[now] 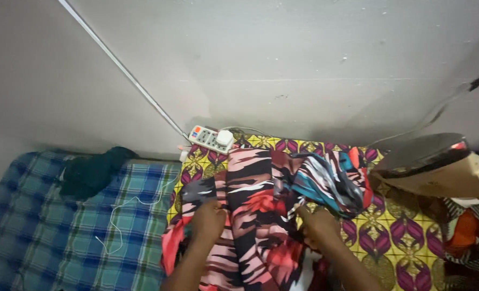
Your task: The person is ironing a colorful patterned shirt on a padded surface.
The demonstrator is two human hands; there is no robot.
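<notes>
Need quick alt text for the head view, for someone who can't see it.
Both hands, left hand and right hand, press on a pink, black and white patterned garment spread over a yellow-purple print cloth. An iron rests at right.

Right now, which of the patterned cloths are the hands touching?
The striped pink, black and red garment. The left hand and right hand press on it; the yellow-and-purple printed cloth lies beneath, and the blue plaid cloth sits untouched.

No packages, signs or screens are visible in this view. One label-like item only — a small orange patch on the white power strip (211, 138), at its left end.
</notes>
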